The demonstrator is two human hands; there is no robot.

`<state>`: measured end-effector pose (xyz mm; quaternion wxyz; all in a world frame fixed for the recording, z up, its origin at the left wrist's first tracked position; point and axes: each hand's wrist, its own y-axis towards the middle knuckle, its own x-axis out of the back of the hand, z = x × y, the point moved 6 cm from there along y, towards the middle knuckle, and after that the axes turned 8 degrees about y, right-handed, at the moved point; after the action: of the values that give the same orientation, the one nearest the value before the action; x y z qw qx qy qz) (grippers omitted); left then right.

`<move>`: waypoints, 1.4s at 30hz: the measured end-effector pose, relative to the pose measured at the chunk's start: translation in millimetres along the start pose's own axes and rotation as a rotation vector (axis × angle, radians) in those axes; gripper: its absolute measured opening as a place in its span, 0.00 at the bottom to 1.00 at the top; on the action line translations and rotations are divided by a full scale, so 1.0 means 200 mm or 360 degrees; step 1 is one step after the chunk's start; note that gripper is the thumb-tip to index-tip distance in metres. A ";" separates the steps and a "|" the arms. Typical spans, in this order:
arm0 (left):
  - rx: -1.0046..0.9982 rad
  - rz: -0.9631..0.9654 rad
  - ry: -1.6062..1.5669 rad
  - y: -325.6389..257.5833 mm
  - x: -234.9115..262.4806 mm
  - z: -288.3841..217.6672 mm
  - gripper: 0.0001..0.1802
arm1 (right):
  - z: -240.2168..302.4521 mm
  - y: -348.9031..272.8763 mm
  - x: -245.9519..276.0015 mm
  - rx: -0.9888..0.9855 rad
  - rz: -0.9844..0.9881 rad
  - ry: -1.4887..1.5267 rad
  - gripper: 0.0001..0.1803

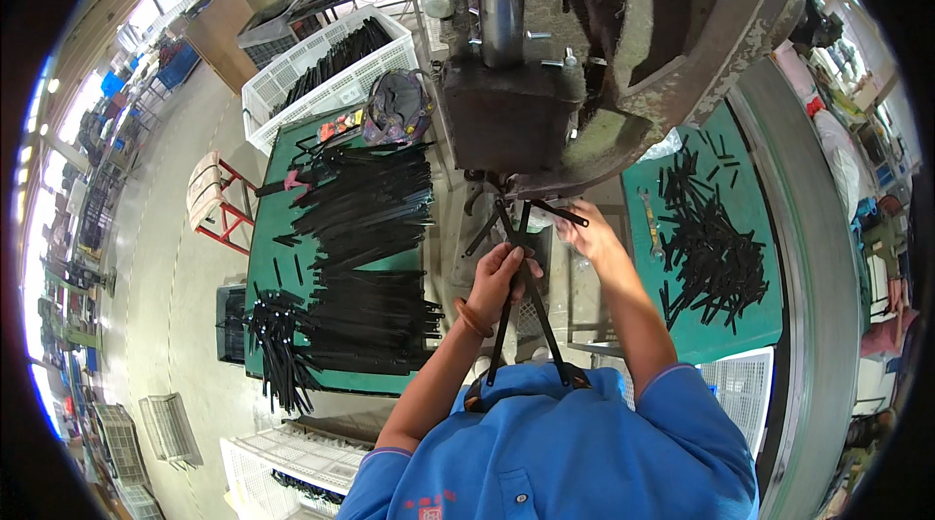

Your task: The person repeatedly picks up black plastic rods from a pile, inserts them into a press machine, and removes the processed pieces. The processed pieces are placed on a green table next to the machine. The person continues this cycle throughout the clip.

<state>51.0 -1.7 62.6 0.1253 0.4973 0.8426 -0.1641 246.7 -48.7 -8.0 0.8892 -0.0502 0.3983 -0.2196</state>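
The left hand curls its fingers around crossed black bars near the press; whether the right hand grips anything, I can't tell.

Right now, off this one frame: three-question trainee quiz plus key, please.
1. Which hand holds the crossed bars just below their crossing?
2. True or false: the wrench lies on the left table.
3. The red-framed chair stands:
a) on the left table
b) left of the left table
c) under the press

Key:
1. Left hand.
2. False; it lies on the right table.
3. b
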 end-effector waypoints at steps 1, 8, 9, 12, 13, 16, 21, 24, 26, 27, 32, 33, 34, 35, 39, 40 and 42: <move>0.0004 -0.0012 -0.0006 0.02 0.01 0.01 0.11 | -0.03 -0.09 -0.01 0.0000 -0.0179 -0.0172 0.09; 0.0104 -0.0129 0.0041 0.07 0.02 0.05 0.11 | -0.31 -0.63 -0.40 0.0177 0.0044 -0.0518 0.05; 0.0083 -0.0083 0.0005 0.08 0.02 0.06 0.11 | -0.32 -0.67 -0.45 0.0160 -0.0053 -0.0638 0.05; 0.0080 -0.0050 0.0024 0.07 0.01 0.08 0.12 | -0.30 -0.70 -0.50 0.0585 -0.0242 -0.0944 0.08; 0.0078 -0.0019 0.0043 0.07 0.02 0.09 0.13 | -0.31 -0.71 -0.50 0.0604 -0.0261 -0.0981 0.08; 0.0058 0.0045 0.0042 0.07 0.01 0.08 0.13 | -0.29 -0.73 -0.53 0.0626 -0.0320 -0.1093 0.09; 0.0112 0.0013 -0.0080 0.10 0.04 0.13 0.14 | -0.27 -0.70 -0.56 0.0555 -0.0398 -0.1229 0.11; 0.0150 0.0005 -0.0032 0.08 0.06 0.17 0.14 | -0.35 -0.70 -0.50 0.0393 -0.0491 -0.1048 0.11; 0.0179 0.0015 0.0001 0.08 0.07 0.16 0.14 | -0.36 -0.70 -0.51 0.0475 -0.0491 -0.0979 0.11; 0.0194 0.0010 0.0001 0.08 0.08 0.16 0.14 | -0.38 -0.70 -0.52 0.0436 -0.0504 -0.0949 0.11; 0.0178 0.0042 -0.0016 0.05 0.09 0.14 0.11 | -0.40 -0.69 -0.55 0.0577 -0.0421 -0.0898 0.10; 0.0206 0.0032 -0.0032 0.04 0.09 0.14 0.10 | -0.38 -0.70 -0.57 0.0536 -0.0462 -0.0914 0.10; 0.0209 0.0027 -0.0030 0.05 0.09 0.14 0.10 | -0.38 -0.70 -0.56 0.0536 -0.0490 -0.0944 0.10; 0.0213 0.0022 -0.0029 0.05 0.08 0.15 0.10 | -0.38 -0.70 -0.55 0.0624 -0.0435 -0.0972 0.10; 0.0224 -0.0008 -0.0032 0.06 0.07 0.15 0.10 | -0.35 -0.71 -0.56 0.0557 -0.0442 -0.0959 0.10; 0.0235 -0.0021 -0.0039 0.05 0.07 0.15 0.09 | -0.35 -0.71 -0.56 0.0528 -0.0454 -0.0934 0.10; 0.0229 -0.0050 -0.0019 0.07 0.07 0.13 0.09 | -0.34 -0.70 -0.57 0.0589 -0.0399 -0.0915 0.11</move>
<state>56.9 4.9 30.4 0.0916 0.4909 0.8356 -0.2291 80.8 -119.8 60.4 0.9251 0.0034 0.0762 -0.3720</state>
